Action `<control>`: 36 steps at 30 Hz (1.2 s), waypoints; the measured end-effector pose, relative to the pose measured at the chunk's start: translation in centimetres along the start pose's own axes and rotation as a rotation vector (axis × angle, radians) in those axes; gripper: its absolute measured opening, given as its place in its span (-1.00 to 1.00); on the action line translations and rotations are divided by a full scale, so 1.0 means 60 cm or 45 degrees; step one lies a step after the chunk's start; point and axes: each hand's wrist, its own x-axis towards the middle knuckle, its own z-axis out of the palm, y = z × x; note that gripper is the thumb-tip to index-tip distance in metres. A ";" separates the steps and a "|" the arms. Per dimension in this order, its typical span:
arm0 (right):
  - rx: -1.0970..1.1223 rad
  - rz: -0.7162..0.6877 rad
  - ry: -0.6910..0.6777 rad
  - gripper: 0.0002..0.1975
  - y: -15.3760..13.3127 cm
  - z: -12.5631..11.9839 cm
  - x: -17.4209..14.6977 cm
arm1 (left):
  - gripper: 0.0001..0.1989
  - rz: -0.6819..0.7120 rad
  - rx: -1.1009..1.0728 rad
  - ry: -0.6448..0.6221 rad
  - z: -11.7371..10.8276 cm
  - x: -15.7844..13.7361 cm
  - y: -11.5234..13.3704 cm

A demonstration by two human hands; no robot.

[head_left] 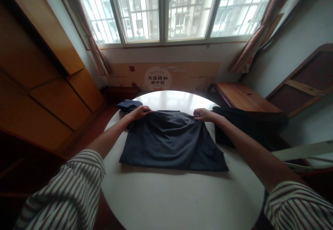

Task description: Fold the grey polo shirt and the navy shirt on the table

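Observation:
A dark navy garment (171, 140) lies spread on the round white table (166, 202), its near edge fairly straight and its middle creased. Its exact kind cannot be made out. At the far left corner my left hand (142, 112) is closed on the cloth. My right hand (204, 114) pinches the far right corner, with the fabric drawn into folds below it. Beyond my left hand sits a bunched piece of dark blue cloth (128, 105); whether it belongs to the same garment cannot be told.
Black cloth (234, 122) lies at the table's right edge. Behind it stands a brown wooden desk (247, 96). Orange-brown cabinets (52, 108) line the left side. A barred window (163, 11) and a long printed box (161, 76) are at the far wall.

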 end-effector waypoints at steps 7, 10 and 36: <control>-0.013 0.032 0.075 -0.96 0.005 -0.009 -0.011 | -0.59 0.006 0.061 0.086 -0.004 -0.006 0.012; -0.002 0.095 0.119 -0.93 0.010 -0.016 -0.015 | -0.59 -0.084 0.071 0.125 -0.008 -0.004 0.013; 0.894 0.654 0.032 -0.65 -0.007 -0.038 -0.021 | -0.54 -0.516 0.169 0.201 -0.023 -0.003 -0.023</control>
